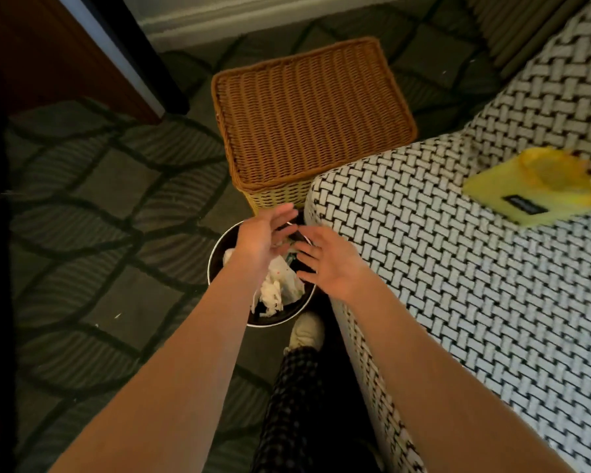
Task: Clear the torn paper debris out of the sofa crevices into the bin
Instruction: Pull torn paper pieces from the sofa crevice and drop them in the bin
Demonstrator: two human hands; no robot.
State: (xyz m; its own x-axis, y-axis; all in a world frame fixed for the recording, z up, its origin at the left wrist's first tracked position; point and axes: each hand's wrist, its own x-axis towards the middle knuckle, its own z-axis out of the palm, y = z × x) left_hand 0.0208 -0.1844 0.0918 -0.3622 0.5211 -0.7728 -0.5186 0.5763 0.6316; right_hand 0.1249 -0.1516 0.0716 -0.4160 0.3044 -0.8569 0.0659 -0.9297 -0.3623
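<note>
A small round dark bin [215,254] with a pale rim stands on the carpet beside the sofa's corner. Crumpled white paper [277,288] lies inside it. Both my hands hover over the bin's mouth. My left hand [267,237] has straight, spread fingers and holds nothing. My right hand [328,264] is spread open too, palm down, just right of the left one. Small paper bits seem to sit between the fingertips, too blurred to tell. The sofa [458,268] has a black-and-white woven cover.
A brown wicker basket [311,110] with a closed lid stands behind the bin. A yellow pouch [539,189] lies on the sofa seat. My shoe [307,331] and checked trouser leg are just below the bin. Patterned dark carpet [99,233] spreads to the left.
</note>
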